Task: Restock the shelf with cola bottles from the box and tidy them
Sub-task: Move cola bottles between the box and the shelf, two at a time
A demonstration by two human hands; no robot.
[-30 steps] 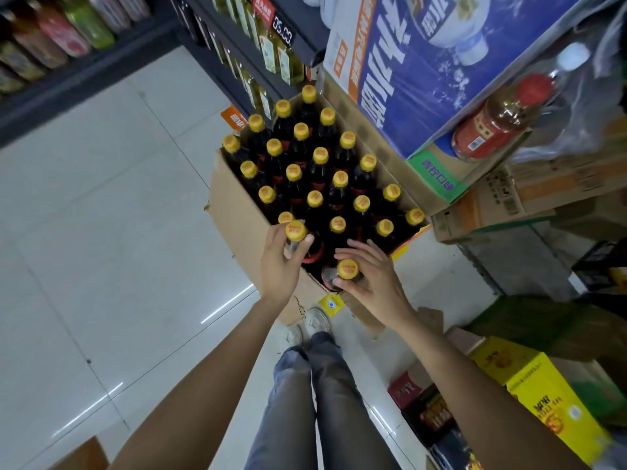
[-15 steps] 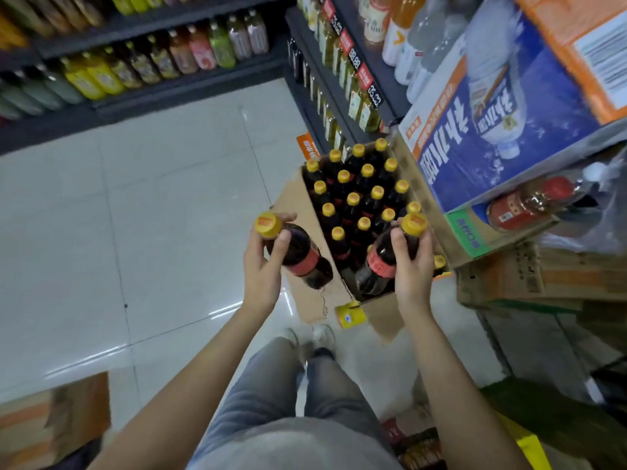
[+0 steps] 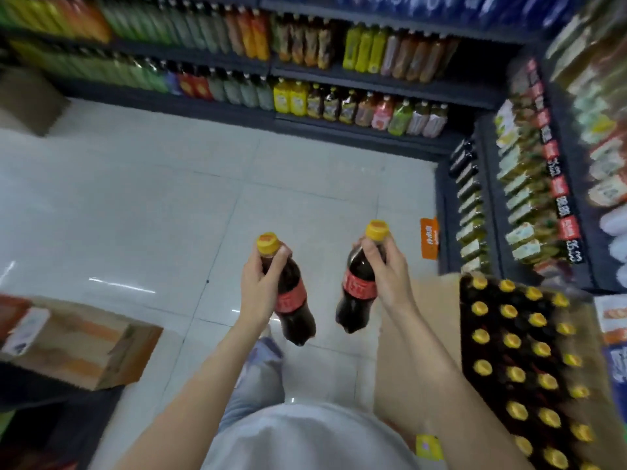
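shelf bottles motion-blurred, box cut off at right edge

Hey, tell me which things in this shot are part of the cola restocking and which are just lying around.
Part of the job:
- left hand holding a cola bottle
- right hand holding a second cola bottle
- box of cola bottles at right
- shelves ahead

Just lying about:
- cardboard carton on the floor at left
- orange tag

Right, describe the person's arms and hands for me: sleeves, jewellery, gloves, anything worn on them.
Both forearms are bare all the way down the frame, with no sleeve in view. The left hand and the right hand wear no gloves; no ring, watch or bracelet shows on the fingers or wrists, though the picture is somewhat blurred.
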